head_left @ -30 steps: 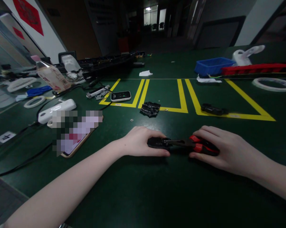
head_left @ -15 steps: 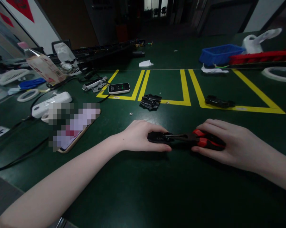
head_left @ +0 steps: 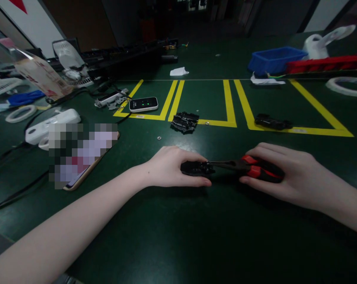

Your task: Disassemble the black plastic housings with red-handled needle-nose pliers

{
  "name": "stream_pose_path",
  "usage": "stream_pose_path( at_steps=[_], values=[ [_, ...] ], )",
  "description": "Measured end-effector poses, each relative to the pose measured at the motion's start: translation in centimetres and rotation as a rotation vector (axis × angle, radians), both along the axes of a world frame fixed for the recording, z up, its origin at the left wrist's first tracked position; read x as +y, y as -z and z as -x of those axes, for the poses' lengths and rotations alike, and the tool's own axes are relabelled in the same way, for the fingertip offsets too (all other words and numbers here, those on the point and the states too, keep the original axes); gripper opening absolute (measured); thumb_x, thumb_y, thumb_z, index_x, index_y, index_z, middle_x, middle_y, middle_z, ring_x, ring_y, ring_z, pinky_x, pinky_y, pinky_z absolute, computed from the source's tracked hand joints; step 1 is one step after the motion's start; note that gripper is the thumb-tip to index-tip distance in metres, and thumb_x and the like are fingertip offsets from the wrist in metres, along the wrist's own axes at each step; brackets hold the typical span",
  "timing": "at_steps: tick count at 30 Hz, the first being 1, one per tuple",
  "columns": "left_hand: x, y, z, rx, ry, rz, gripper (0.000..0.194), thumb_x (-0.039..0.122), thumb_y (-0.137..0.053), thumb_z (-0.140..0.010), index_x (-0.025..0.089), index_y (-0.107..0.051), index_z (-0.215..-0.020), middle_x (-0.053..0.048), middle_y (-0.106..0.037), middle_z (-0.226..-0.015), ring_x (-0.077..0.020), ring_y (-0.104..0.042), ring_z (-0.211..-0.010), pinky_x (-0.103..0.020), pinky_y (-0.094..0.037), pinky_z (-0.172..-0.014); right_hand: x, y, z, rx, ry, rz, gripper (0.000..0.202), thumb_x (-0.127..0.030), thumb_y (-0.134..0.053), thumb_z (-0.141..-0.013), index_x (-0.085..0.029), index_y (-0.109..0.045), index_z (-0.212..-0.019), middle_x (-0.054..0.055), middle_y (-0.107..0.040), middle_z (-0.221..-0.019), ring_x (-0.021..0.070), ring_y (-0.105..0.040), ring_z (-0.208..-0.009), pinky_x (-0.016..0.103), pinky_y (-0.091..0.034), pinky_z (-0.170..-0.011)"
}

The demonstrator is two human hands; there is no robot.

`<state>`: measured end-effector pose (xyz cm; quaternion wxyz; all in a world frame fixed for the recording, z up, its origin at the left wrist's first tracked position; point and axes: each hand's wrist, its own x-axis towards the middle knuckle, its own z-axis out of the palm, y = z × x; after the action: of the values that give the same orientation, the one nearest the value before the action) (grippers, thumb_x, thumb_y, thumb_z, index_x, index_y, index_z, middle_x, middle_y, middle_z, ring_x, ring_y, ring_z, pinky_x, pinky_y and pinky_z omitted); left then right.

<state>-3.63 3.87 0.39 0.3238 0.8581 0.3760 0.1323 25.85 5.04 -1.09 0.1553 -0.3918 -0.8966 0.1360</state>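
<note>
Evidently, just below centre frame, my left hand [head_left: 166, 167] grips a black part [head_left: 194, 169]; my right hand [head_left: 291, 173] clasps red-handled pliers [head_left: 241, 165], tips at its edge (work looks underway; what remains, I can't tell).

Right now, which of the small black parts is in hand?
The black part in the left hand, at the tips of the pliers. The others lie apart: a cluster at the middle yellow outline, a long piece at the right outline.
</note>
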Motion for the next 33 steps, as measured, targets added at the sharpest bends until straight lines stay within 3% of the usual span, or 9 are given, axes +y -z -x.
stream_pose_path(
  at_steps=[7, 18, 27, 33],
  values=[
    [-0.01, 0.02, -0.04, -0.007, -0.02, 0.016, 0.036, 0.049, -0.068, -0.085, 0.023, -0.074, -0.11, 0.0, -0.076, -0.095, -0.0166, -0.067, -0.078, -0.026, -0.042, -0.066, -0.69, -0.58, 0.86, 0.035, 0.049, 0.019, 0.043, -0.063, -0.058, -0.085, -0.021, -0.063, -0.094, 0.008, -0.063, -0.087, 0.0225, -0.059, -0.074, 0.037, -0.047, -0.06],
    [0.01, -0.04, -0.09, 0.005, -0.009, -0.01, 0.038, 0.049, -0.067, -0.086, 0.023, -0.074, -0.113, 0.0, -0.077, -0.094, -0.0155, -0.066, -0.076, -0.025, -0.04, -0.062, 0.05, -0.12, 0.22, -0.025, -0.043, -0.038, 0.04, -0.058, -0.063, -0.082, -0.021, -0.063, -0.095, 0.007, -0.062, -0.085, 0.0203, -0.059, -0.069, 0.032, -0.047, -0.054],
    [0.06, 0.35, 0.0, 0.021, 0.016, -0.066, 0.042, 0.051, -0.065, -0.088, 0.023, -0.072, -0.118, -0.001, -0.077, -0.094, -0.0156, -0.067, -0.073, -0.026, -0.043, -0.065, -0.32, -0.45, 0.41, -0.095, -0.044, -0.082, 0.04, -0.06, -0.057, -0.085, -0.022, -0.064, -0.095, 0.009, -0.063, -0.087, 0.0205, -0.06, -0.069, 0.033, -0.048, -0.053],
    [0.12, 0.17, -0.02, -0.019, -0.003, -0.012, 0.04, 0.049, -0.066, -0.088, 0.023, -0.07, -0.118, 0.0, -0.076, -0.096, -0.0155, -0.066, -0.078, -0.025, -0.04, -0.063, -0.32, 0.02, 0.19, -0.069, -0.037, -0.124, 0.042, -0.059, -0.06, -0.084, -0.02, -0.062, -0.099, 0.008, -0.062, -0.088, 0.0207, -0.06, -0.07, 0.033, -0.05, -0.054]
  ],
)
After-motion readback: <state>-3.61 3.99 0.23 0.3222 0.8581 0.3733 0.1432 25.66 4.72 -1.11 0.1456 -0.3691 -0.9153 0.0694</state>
